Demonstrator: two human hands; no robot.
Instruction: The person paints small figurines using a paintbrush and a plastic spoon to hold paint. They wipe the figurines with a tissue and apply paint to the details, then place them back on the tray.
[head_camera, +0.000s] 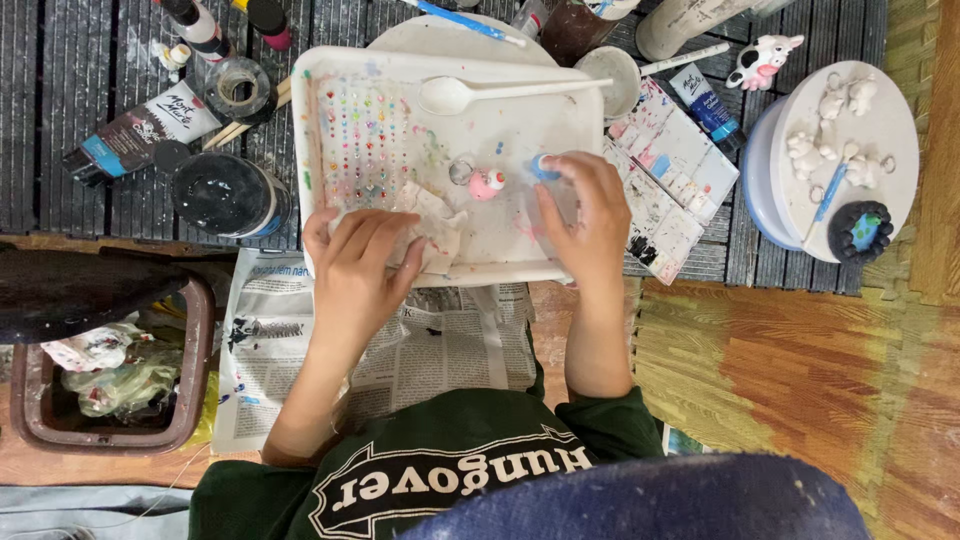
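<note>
A white square tray spotted with small paint dots lies in front of me. My left hand presses a crumpled white tissue onto the tray's near edge. My right hand pinches a small blue piece at its fingertips, just right of a little pink figurine with a metal ring beside it. A white plastic spoon rests across the tray's far side.
Newspaper covers the near floor. Left are a black paint tube, a dark jar, a tape roll and a brown bin of scraps. Right lie a paint palette, a cow figurine and a round white stand with small clay pieces.
</note>
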